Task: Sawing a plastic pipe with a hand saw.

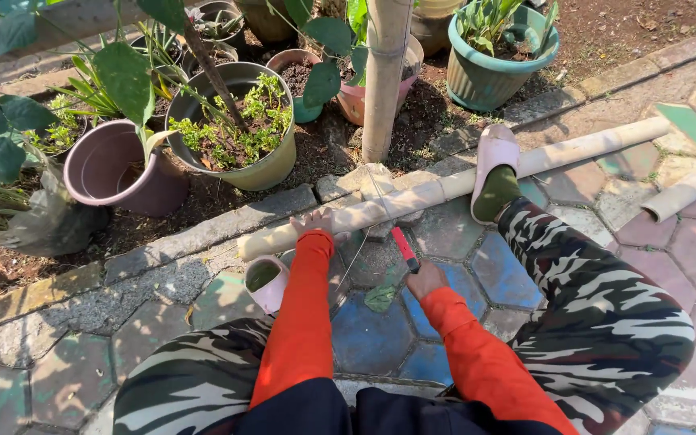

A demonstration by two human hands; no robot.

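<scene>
Bamboo pole (pixel 445 189) under L hand (pixel 317 221), red-handled tool (pixel 403 248) in R hand (pixel 426 279)

A bed of dark soil (pixel 412 121) lies beyond a grey stone kerb (pixel 227 221). In it stand a teal ribbed plastic pot (pixel 485 80) with broad-leaved plants, an olive-green round pot (pixel 271 169) full of small green weeds, an empty maroon round pot (pixel 110 173) just beside it, and a pink pot (pixel 356 101) — partly hidden behind an upright pale bamboo post (pixel 384 72). Painted hexagonal paving stones (pixel 372 334) — blue, pink, green — cover the ground. A short pale bamboo piece (pixel 686 191) lies at right.
</scene>
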